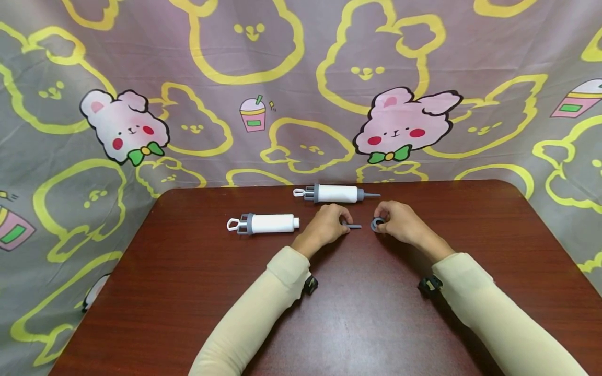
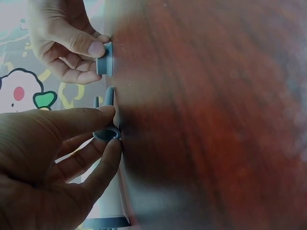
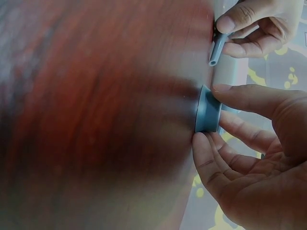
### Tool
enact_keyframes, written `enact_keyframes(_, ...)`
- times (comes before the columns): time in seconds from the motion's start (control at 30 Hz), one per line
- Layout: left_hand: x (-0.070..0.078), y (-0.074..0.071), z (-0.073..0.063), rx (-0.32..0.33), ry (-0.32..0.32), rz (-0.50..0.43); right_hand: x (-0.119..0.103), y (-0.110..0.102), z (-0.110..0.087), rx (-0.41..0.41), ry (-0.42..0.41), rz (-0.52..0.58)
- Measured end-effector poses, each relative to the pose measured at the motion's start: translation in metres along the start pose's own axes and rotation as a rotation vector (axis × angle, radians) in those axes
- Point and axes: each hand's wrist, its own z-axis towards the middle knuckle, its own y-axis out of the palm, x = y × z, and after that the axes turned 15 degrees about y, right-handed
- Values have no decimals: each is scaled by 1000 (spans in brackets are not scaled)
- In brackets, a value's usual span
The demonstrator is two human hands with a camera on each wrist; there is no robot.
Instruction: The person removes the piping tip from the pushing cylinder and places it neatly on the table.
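My left hand (image 1: 326,223) pinches a small grey nozzle (image 1: 355,226) between thumb and fingers, its thin tube pointing right and its wide open end facing back in the left wrist view. Facing it, my right hand (image 1: 403,223) holds a grey ring cap (image 3: 209,112) by its edges, upright and close over the tabletop. A short gap separates the two parts. Left of my left hand lies a white-barrelled syringe (image 1: 274,223) with a bare white tip. Behind the hands lies a second syringe (image 1: 337,194), with a grey collar and thin nozzle on its right end.
Both syringes lie on the brown wooden table (image 1: 357,313), with their white loop handles toward the left. A patterned curtain (image 1: 301,104) hangs behind the table's far edge.
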Motion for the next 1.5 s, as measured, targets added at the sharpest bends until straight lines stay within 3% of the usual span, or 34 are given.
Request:
enact_keyframes(0.63,0,0,-2,2,10,12,1,1,-1,31,-15,-16)
enact_keyframes(0.93,2,-4,-6,51,42,51,0,-5,-3,61,13,-18)
enact_keyframes(1.5,11,-24,-9,69,90,53,-10,-13,-3,118,-31,15)
